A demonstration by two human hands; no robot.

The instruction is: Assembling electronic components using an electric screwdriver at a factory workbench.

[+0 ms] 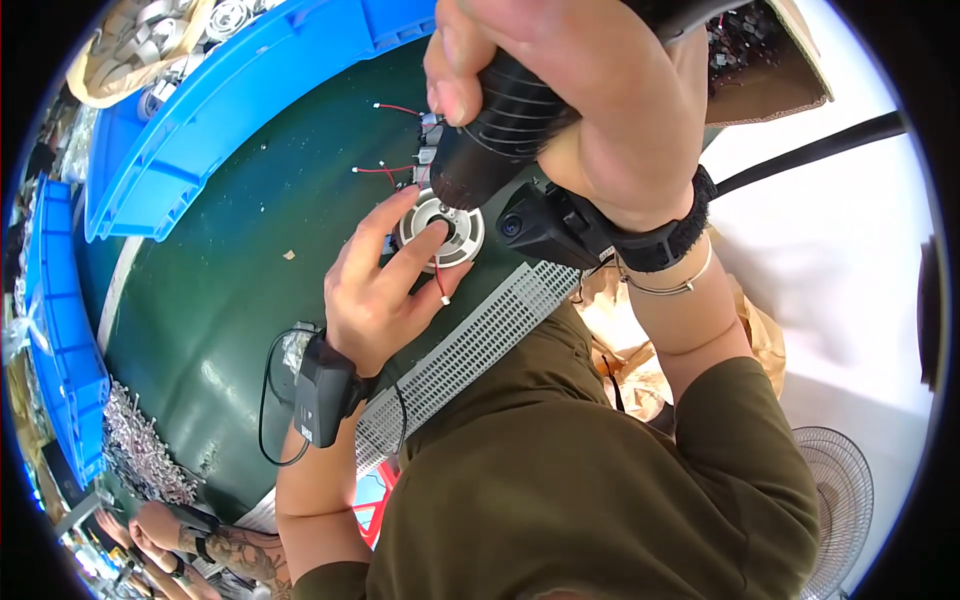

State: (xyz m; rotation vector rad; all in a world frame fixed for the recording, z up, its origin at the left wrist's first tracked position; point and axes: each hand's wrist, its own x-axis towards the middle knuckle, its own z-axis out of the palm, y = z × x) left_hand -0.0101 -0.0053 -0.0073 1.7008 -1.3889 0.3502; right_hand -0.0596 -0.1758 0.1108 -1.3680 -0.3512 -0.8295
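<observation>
Your right hand (590,70) is clenched round a black, likely electric screwdriver (500,130), nose down at the round white housing (466,238) on the green worktop (240,310); your left hand (372,290) grasps the housing. Probably fastening; next move calls for steady alignment.

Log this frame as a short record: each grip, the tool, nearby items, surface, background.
Left grip: touching the round white part
Right grip: around a black cylindrical tool
Tool end: over the part's far side; contact unclear
Nearby: small metal parts with red wires, grey perforated strip
Surface: green tabletop
Background: blue bins, another person's arm
</observation>
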